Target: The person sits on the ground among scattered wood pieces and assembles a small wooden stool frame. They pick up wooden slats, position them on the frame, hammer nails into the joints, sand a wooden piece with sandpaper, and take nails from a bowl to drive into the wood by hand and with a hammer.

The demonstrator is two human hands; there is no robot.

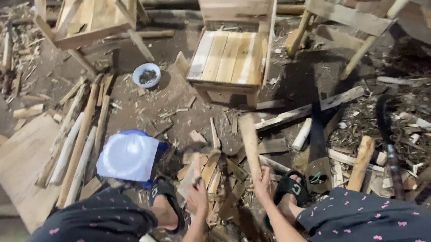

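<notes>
Between the sandals, right hand (263, 182) gripping upright wooden slat (250, 144) — left hand (197, 194) closed on a tool handle (197, 167)

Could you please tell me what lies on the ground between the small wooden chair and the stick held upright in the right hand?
In the head view, between the small wooden chair and the stick in the right hand lie only wood offcuts, chips and dirt.

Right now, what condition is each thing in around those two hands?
Left hand: closed around a tool handle; the tool itself is blurred.
Right hand: gripping the wooden slat.
Wooden slat: held upright on the scrap pile.
Small wooden chair: standing upright, seat bare.
Bowl: upright on the ground, dark bits inside.
Machete: lying flat, untouched.
Blue-and-white bag: lying on the ground.
</notes>
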